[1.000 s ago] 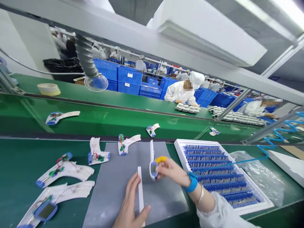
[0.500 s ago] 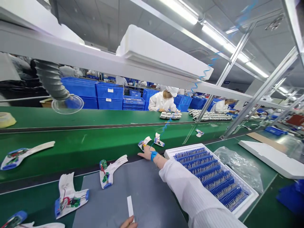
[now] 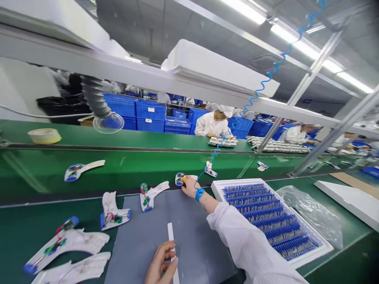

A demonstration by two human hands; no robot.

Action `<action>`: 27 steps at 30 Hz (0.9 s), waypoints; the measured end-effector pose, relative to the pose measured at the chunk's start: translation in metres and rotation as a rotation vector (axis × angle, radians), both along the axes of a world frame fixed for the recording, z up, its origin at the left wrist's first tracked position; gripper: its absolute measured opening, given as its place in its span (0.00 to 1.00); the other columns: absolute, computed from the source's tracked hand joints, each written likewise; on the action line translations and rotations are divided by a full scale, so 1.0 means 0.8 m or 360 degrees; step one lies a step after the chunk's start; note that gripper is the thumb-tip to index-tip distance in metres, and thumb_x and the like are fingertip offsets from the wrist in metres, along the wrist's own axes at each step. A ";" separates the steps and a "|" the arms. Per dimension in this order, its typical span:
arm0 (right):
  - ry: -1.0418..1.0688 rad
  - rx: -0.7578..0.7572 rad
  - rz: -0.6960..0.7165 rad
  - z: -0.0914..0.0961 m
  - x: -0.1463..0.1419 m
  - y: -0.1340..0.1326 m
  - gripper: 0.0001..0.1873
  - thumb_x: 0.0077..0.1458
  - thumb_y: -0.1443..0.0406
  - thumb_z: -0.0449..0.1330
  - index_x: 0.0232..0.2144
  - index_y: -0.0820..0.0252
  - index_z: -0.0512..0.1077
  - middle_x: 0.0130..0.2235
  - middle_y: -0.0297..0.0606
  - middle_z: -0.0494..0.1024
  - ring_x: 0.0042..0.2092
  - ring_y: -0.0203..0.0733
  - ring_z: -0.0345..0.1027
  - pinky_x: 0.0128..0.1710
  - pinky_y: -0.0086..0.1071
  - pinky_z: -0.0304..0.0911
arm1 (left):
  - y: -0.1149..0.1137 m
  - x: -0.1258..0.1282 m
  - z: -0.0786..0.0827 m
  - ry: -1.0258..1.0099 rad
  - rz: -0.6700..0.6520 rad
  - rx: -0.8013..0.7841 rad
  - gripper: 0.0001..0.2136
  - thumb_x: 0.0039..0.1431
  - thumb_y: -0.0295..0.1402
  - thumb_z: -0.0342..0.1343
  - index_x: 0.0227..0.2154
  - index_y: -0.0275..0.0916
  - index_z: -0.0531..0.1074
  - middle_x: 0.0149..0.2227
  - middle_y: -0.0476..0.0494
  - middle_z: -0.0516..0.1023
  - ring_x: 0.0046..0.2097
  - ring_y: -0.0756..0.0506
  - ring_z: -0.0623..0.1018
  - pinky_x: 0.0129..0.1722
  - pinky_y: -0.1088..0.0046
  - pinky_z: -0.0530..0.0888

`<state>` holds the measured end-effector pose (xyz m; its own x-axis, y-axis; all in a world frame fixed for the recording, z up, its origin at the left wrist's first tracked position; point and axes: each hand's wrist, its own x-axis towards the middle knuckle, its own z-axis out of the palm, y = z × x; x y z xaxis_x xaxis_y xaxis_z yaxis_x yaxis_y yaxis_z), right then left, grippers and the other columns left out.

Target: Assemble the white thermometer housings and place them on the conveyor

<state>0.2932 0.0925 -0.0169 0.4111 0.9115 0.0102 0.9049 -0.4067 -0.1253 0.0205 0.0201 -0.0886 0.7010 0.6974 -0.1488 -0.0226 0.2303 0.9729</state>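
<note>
My right hand [image 3: 188,186] reaches out to the near edge of the green conveyor belt [image 3: 124,169] and grips a white and blue thermometer half [image 3: 179,178] lying there. A blue wrist strap [image 3: 199,194] with a coiled cord sits on that wrist. My left hand [image 3: 161,263] rests at the bottom of the grey mat [image 3: 142,236], fingers curled onto a thin white strip [image 3: 171,240]. Another open thermometer shell [image 3: 150,193] with a circuit board lies at the mat's far edge.
A white tray of blue parts [image 3: 266,217] sits right of the mat, beside a clear plastic bag [image 3: 314,211]. More open shells [image 3: 114,211] lie at the left. A tape roll [image 3: 45,135] and suction hose [image 3: 97,102] stand beyond the belt. People in white sit opposite.
My right hand, which held an assembled thermometer over the mat, has stretched out to the belt edge and now grips a half there. My left fingers have curled onto the strip. The view tilted up.
</note>
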 end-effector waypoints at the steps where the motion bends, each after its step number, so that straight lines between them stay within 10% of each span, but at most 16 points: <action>1: -0.0001 0.0011 0.0034 0.002 -0.004 0.002 0.14 0.55 0.63 0.56 0.43 0.64 0.67 0.47 0.43 0.68 0.46 0.43 0.64 0.45 0.39 0.61 | 0.000 0.000 0.008 -0.0008 -0.0013 0.0004 0.21 0.45 0.50 0.55 0.39 0.40 0.70 0.49 0.36 0.67 0.43 0.42 0.71 0.37 0.71 0.70; 7: 0.0033 0.0083 0.0123 0.023 -0.044 -0.002 0.09 0.54 0.66 0.54 0.33 0.67 0.71 0.42 0.49 0.71 0.44 0.46 0.65 0.44 0.35 0.59 | 0.017 -0.003 0.043 -0.0085 0.0053 -0.0295 0.22 0.44 0.48 0.58 0.38 0.38 0.68 0.39 0.41 0.72 0.41 0.44 0.71 0.40 0.71 0.67; 14: 0.0665 0.0221 0.0870 0.032 -0.167 -0.141 0.08 0.48 0.69 0.59 0.34 0.57 0.70 0.41 0.35 0.72 0.44 0.37 0.64 0.46 0.28 0.59 | 0.026 -0.004 0.056 -0.0625 0.0179 -0.1298 0.27 0.47 0.41 0.57 0.49 0.42 0.56 0.45 0.40 0.72 0.43 0.44 0.73 0.43 0.67 0.68; 17: 0.0965 0.0203 0.1019 0.049 -0.181 -0.187 0.07 0.50 0.68 0.58 0.34 0.57 0.71 0.42 0.35 0.72 0.45 0.37 0.64 0.47 0.29 0.58 | 0.016 -0.006 0.060 -0.0453 0.0053 -0.1009 0.30 0.44 0.33 0.58 0.52 0.43 0.55 0.45 0.40 0.72 0.42 0.43 0.74 0.44 0.65 0.68; 22: 0.1059 0.0452 0.0532 0.067 -0.169 -0.205 0.09 0.55 0.65 0.54 0.39 0.58 0.69 0.36 0.38 0.72 0.35 0.36 0.66 0.35 0.29 0.63 | 0.004 -0.013 0.069 -0.0015 0.0165 0.0276 0.23 0.42 0.30 0.59 0.45 0.43 0.66 0.53 0.40 0.63 0.54 0.38 0.65 0.54 0.63 0.59; 27: 0.1029 0.0570 0.0603 0.056 -0.179 -0.204 0.09 0.56 0.66 0.53 0.40 0.57 0.69 0.39 0.38 0.71 0.39 0.37 0.66 0.39 0.30 0.63 | 0.002 -0.016 0.084 -0.0178 -0.0046 -0.0252 0.24 0.47 0.34 0.58 0.49 0.44 0.59 0.46 0.42 0.70 0.42 0.44 0.75 0.42 0.69 0.70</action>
